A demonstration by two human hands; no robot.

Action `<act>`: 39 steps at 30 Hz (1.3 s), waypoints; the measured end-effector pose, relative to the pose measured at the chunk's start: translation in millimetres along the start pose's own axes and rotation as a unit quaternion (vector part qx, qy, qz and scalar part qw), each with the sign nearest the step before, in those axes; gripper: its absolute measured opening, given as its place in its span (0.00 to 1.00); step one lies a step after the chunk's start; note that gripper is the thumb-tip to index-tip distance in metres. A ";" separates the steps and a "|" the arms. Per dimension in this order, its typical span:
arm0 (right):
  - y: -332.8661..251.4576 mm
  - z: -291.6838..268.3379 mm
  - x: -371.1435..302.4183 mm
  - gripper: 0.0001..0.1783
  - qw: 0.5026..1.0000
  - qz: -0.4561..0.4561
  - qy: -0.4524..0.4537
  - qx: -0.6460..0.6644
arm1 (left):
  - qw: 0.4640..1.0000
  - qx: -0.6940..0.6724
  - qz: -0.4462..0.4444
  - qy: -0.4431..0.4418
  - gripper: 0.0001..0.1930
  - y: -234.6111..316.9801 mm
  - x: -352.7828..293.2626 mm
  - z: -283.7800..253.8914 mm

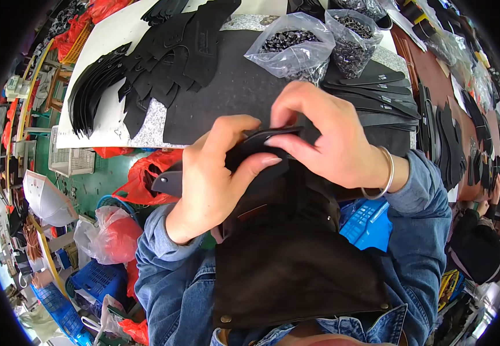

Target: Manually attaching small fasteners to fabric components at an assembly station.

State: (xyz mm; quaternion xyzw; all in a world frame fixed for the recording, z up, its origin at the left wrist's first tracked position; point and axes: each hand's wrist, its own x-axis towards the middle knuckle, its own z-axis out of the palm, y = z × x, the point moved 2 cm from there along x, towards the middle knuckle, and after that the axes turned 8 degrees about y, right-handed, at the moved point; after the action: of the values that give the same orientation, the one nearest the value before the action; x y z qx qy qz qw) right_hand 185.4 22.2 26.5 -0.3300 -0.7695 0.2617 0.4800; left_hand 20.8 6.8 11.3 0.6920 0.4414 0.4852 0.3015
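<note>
Above my lap, at the near edge of the table, both hands hold a curved black strap-like piece (170, 183). A small silver rivet shows at its left end. My left hand (207, 173) is closed on it, thumb below and fingers curled over. My right hand (333, 135) pinches its far edge between thumb and fingers; anything small in that pinch is hidden. Past my hands lies a black mat (218, 95). On it stand a clear bag of small dark fasteners (290, 41) and a second such bag (351, 49).
Black cut pieces (175, 55) fan across the far left of the table, beside a stack of curved strips (94, 89). More black pieces (371, 95) lie at right. A white crate (72, 154) and red bags (149, 176) are at left. Another person (475, 245) works at far right.
</note>
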 end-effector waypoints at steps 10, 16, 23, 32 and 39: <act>115.3 -25.8 71.1 0.07 0.777 -0.043 -0.192 -0.598 | 0.984 0.151 -0.042 -0.085 0.11 -15.5 2.1 -3.6; 136.9 -20.3 75.5 0.09 0.800 -0.078 -0.209 -0.557 | 0.990 0.107 -0.068 -0.059 0.12 -26.0 -4.3 -9.1; 125.0 -24.1 61.2 0.09 0.850 -0.117 -0.067 -0.510 | 0.994 0.089 -0.020 -0.052 0.11 -20.8 0.6 -6.7; 23.6 -0.7 20.7 0.10 0.981 0.078 -0.178 -0.026 | 0.987 0.081 0.136 0.002 0.14 -9.3 0.1 -3.4; -3.6 -3.6 10.1 0.08 0.969 0.145 -0.179 0.089 | 0.969 0.047 0.239 0.043 0.18 4.1 -9.0 -6.0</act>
State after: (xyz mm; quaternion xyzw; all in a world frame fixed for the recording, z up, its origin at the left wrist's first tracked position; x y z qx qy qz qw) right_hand 184.5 27.9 36.2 -0.3420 -0.7604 0.4508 0.3187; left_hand 15.1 -3.1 13.2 0.7691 0.2986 0.5512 0.1245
